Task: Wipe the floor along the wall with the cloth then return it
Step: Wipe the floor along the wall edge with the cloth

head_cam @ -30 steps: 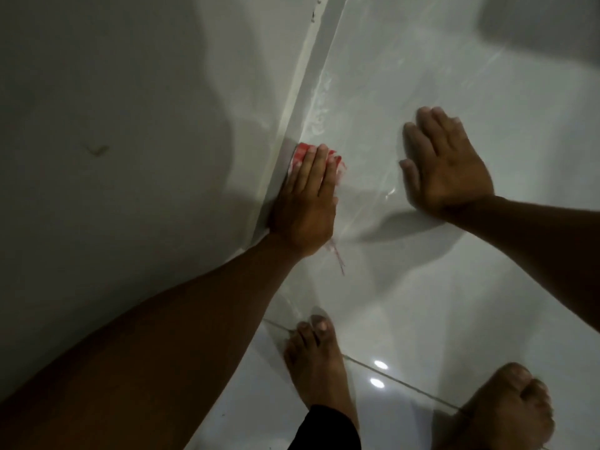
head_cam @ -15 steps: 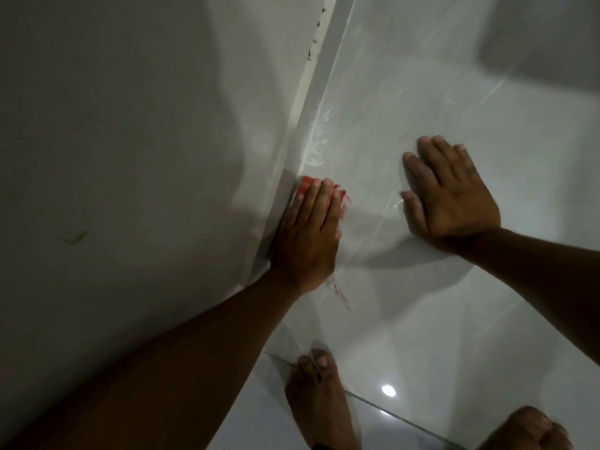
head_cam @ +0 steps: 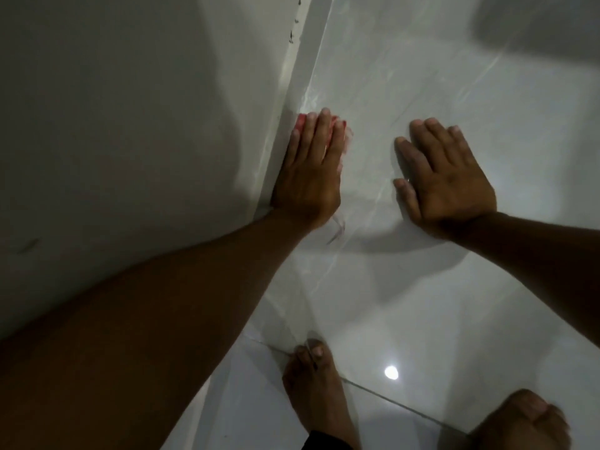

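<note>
A red cloth lies on the glossy white floor tight against the skirting at the foot of the grey wall. My left hand presses flat on top of it and covers most of it. Only red edges show past the fingertips, and a loose thread trails behind the wrist. My right hand rests flat on the floor to the right, fingers spread, holding nothing.
My two bare feet stand on the tiles below the hands. A tile joint runs across between them. Wet streaks mark the floor along the skirting ahead of the cloth.
My left hand has slid the cloth forward along the skirting, so its fingertips are now level with those of the right hand. The right hand stays planted on the floor.
</note>
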The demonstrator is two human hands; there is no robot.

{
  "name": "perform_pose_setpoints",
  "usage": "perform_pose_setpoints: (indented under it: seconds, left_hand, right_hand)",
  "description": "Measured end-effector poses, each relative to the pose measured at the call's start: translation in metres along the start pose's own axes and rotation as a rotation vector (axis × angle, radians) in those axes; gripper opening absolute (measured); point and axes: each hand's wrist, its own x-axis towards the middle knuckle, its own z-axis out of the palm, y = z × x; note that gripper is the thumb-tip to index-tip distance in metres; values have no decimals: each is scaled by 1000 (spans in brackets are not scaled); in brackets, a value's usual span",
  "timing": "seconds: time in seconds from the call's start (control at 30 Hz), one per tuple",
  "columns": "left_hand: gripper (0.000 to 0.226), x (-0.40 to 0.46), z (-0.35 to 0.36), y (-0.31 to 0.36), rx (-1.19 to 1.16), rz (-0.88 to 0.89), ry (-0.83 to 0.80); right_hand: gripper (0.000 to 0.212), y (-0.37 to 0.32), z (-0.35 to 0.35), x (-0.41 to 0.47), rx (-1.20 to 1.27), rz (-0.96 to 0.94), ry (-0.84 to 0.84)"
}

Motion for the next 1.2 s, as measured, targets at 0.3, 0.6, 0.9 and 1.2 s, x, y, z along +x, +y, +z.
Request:
perform_pose_setpoints:
  seconds: [0.3,0.6,0.9,1.2]
  left_hand:
    - [54,-27,-2,-1,5,29,-22]
    - [54,-32,-3,-1,30,51,-83]
    - [61,52,-2,2,6,-4,-60]
    - [60,59,-5,3,12,55,-42]
  right_hand:
    - [61,-1,-2,1,1,9,9]
    - [60,-2,-3,2,-11,18,-8]
    - [61,-2,-3,3,-1,22,-32]
    - [61,-4,-5,1,-7,26,-31]
